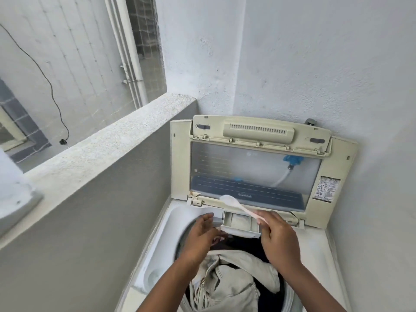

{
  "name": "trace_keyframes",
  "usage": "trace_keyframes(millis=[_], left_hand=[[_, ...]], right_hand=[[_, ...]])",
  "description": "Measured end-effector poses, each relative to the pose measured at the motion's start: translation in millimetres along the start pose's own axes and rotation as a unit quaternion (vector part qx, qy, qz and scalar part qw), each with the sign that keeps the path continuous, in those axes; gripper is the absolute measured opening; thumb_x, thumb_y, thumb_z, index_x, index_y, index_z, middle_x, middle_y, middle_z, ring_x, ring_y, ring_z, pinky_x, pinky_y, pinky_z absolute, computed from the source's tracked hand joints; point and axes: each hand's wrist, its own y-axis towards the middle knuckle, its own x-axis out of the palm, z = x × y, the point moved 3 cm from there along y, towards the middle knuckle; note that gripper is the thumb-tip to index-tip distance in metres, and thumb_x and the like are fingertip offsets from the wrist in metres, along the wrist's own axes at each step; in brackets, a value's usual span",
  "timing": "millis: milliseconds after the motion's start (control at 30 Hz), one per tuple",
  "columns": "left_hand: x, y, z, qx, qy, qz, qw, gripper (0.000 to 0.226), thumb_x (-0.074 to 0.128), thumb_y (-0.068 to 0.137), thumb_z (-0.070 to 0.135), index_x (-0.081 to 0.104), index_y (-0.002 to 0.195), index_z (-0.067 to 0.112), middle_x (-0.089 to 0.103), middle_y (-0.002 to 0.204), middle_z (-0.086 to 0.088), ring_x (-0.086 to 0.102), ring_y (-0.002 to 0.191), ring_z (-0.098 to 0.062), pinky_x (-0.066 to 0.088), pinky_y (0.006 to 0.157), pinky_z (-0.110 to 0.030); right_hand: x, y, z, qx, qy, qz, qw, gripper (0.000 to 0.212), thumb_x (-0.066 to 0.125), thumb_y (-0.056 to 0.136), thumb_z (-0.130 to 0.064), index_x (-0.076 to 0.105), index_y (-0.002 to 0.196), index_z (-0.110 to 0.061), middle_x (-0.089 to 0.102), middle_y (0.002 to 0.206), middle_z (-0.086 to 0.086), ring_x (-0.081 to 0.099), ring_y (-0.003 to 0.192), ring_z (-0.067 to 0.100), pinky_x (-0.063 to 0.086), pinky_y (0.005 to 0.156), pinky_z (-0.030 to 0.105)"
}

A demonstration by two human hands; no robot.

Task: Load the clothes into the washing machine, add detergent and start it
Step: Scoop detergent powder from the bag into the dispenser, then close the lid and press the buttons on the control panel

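Top-loading washer (319, 244) with lid (254, 167) raised against the wall, beige and dark clothes (231, 280) in the drum, detergent drawer (240, 225) pulled out, right hand (279, 235) pinching a white spoon (238, 204) above it, left hand (202, 235) open beside the drawer.

Two bare forearms, left hand (203, 236) and right hand (278, 238) without sleeves, rings, watch or gloves.

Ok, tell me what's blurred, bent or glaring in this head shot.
Head view: even, soft daylight with no hard shadows; wide-angle bending curves the grey concrete ledge and the wall edges; the white plastic spoon pinched in the right hand is motion-smeared; the left hand has soft fingertips; the beige washing machine's raised clear lid shows hazy reflections.
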Motion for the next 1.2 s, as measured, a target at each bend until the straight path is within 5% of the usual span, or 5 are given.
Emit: trace_keyframes(millis=[133,267,633,967,1200], left_hand=[[-23,-38,43,0.129,0.059,0.056,0.988,0.037,0.060,0.094,0.008,0.057,0.125,0.029,0.056,0.130,0.009,0.056,0.112,0.005,0.047,0.073,-0.005],[-67,-74,77,0.253,0.102,0.161,0.949,0.033,0.065,0.087,0.023,0.058,0.116,0.037,0.049,0.127,0.017,0.048,0.122,0.002,0.043,0.101,-0.026],[-204,-204,133,0.401,0.161,0.413,0.802,0.030,0.060,0.088,0.022,0.062,0.116,0.031,0.042,0.143,0.014,0.042,0.135,-0.008,0.041,0.098,-0.027],[-241,-255,111,0.358,0.102,0.474,0.798,0.030,0.058,0.085,0.024,0.065,0.114,0.027,0.047,0.139,0.016,0.042,0.132,0.003,0.041,0.100,-0.028],[-245,-251,97,0.344,0.102,0.455,0.815,0.029,0.058,0.085,0.024,0.063,0.113,0.029,0.050,0.135,0.018,0.046,0.129,0.001,0.042,0.100,-0.030]], right_hand=[[-1,14,-51,0.045,0.123,-0.047,0.990,0.025,0.062,0.095,-0.016,0.071,0.112,-0.033,0.070,0.099,-0.011,0.057,0.069,0.001,0.042,0.059,0.020],[-2,28,-118,0.013,0.223,-0.093,0.970,0.023,0.062,0.095,-0.018,0.072,0.107,-0.035,0.071,0.082,-0.010,0.055,0.056,0.007,0.041,0.053,0.023],[1,40,-328,-0.179,0.385,-0.127,0.897,0.017,0.066,0.093,-0.015,0.073,0.107,-0.021,0.075,0.084,-0.009,0.062,0.069,-0.003,0.045,0.062,0.015],[59,30,-439,-0.170,0.394,-0.235,0.872,0.018,0.065,0.090,-0.020,0.071,0.105,-0.028,0.076,0.086,-0.007,0.069,0.084,0.012,0.057,0.079,0.037],[77,14,-451,-0.197,0.371,-0.335,0.843,0.069,0.057,0.094,-0.015,0.024,0.144,-0.049,0.066,0.110,-0.009,0.067,0.093,0.017,0.054,0.079,0.036]])
